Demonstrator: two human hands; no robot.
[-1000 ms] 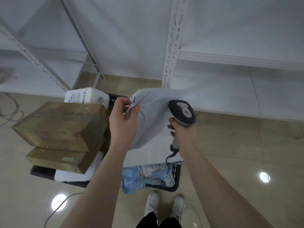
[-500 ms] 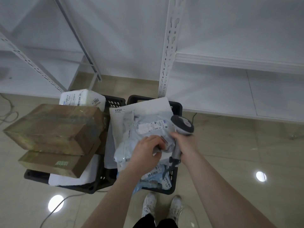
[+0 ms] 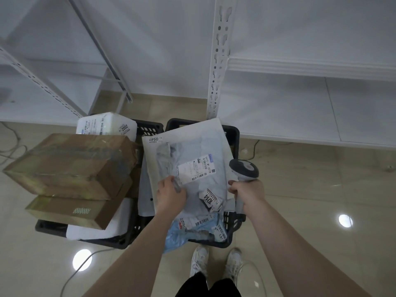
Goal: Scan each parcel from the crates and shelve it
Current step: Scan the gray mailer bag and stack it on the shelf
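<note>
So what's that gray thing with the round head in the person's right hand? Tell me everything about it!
It's a handheld barcode scanner, looking like gray plastic, with a rounded head bearing a paler oval patch on top and a slim handle below. The right hand grips the handle, its head tilted toward the parcels. It hangs over the right edge of the right black crate, beside the gray bag parcel, not touching it.

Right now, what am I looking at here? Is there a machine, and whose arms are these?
No machine: a person wears a camera on the head, looking down at their own arms and shoes. The left hand grips a grey mailer bag lying in the right black crate. The right hand holds a handheld barcode scanner. The left crate carries two brown cardboard boxes and a white parcel. Behind stand white metal shelves.
</note>
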